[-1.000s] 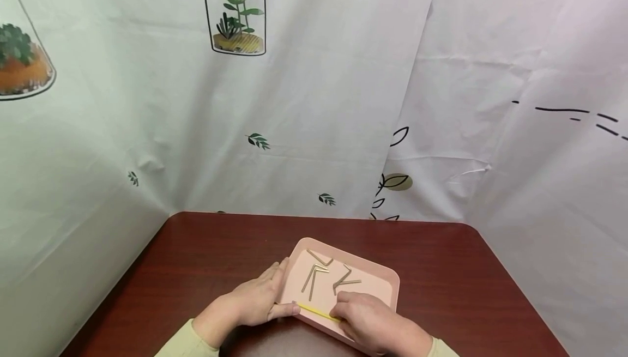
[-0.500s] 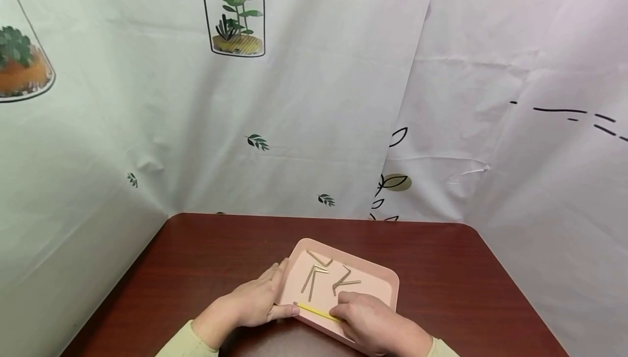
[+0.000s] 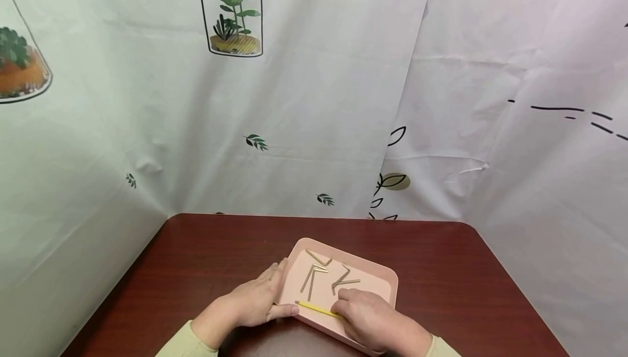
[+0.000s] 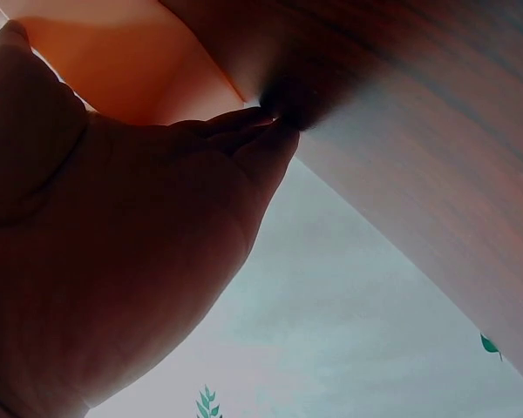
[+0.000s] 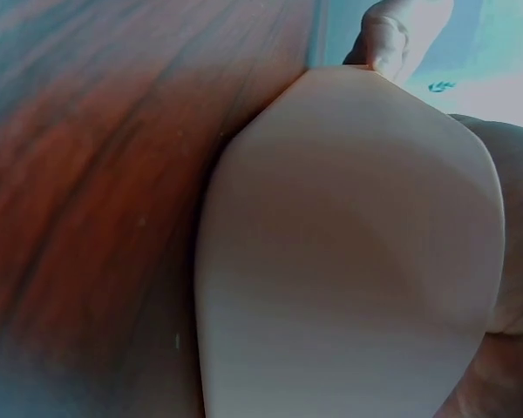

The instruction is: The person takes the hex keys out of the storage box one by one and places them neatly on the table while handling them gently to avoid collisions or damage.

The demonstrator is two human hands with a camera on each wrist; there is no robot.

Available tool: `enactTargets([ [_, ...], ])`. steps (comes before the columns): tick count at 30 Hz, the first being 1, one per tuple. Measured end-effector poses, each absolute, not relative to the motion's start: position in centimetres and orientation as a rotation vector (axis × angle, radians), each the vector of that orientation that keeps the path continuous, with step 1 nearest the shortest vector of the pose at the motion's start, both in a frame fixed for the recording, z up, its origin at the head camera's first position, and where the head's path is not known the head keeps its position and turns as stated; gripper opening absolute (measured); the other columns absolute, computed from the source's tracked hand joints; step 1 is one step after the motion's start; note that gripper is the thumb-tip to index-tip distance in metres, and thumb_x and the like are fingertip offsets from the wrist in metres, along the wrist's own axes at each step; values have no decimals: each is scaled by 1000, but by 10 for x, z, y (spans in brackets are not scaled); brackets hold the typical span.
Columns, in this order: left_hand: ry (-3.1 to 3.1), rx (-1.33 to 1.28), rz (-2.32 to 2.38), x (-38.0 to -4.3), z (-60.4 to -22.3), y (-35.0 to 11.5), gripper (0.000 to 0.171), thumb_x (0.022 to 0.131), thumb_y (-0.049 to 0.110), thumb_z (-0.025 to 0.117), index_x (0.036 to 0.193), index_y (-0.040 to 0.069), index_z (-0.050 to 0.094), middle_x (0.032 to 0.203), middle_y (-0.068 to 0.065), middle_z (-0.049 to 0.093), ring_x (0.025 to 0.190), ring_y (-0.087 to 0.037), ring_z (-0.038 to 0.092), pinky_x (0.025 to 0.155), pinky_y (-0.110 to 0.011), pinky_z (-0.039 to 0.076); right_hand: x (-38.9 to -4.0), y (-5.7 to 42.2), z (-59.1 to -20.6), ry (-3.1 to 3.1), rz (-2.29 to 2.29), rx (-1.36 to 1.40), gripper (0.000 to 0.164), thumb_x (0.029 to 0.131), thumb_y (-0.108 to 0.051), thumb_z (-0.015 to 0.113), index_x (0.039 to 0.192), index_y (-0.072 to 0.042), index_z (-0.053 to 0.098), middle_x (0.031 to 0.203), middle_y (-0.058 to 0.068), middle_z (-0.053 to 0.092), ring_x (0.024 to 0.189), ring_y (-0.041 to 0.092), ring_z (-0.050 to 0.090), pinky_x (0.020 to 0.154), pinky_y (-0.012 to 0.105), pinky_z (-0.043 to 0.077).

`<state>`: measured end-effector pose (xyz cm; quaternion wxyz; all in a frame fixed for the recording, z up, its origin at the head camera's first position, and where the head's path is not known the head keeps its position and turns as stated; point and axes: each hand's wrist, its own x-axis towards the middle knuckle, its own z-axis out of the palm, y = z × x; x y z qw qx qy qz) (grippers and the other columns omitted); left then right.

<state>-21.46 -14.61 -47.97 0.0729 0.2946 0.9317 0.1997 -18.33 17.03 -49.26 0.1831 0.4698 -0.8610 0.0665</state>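
Note:
A pink tray (image 3: 385,273) lies at a slant on the dark red wooden table. My left hand (image 3: 252,300) rests on its near-left corner, fingers straight along the left wall and thumb against the near wall. In the left wrist view my left hand (image 4: 139,235) shows dark beside the tray. With curled fingers my right hand (image 3: 370,319) holds the right end of a thin yellow stick (image 3: 316,309) with a dull grey tip, low along the tray's near side. The right wrist view shows the tray's outer wall (image 5: 349,235), which hides those fingertips.
Several L-shaped brass-coloured hex keys (image 3: 313,280) lie loose in the tray, some overlapping, on its left and middle. The table (image 3: 221,242) extends around the tray to white printed cloth (image 3: 294,171) hanging behind and at both sides.
My right hand has shifted the yellow stick slightly right, so its grey tip sits a little further from the left thumb. The left hand, tray and hex keys stay put.

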Motion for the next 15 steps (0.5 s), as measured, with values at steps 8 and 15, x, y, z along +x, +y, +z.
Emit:
enactTargets([
  [8,2793,878,592,-214,-479,-146,117,102,69,70,170,-13,22,173,-35,34,161,-47,37,121,-64,43,-183,170,-491,-2511,189,1270,19,86,-5,81,89,-23,74,84,-11,51,68,3,50,61,21,44],
  [15,2800,881,592,-215,-480,-146,118,102,70,70,170,-13,22,173,-34,34,161,-46,38,119,-63,45,-182,172,-490,-2532,201,1238,19,87,-4,80,94,-22,76,88,-10,58,75,4,59,65,23,49],
])
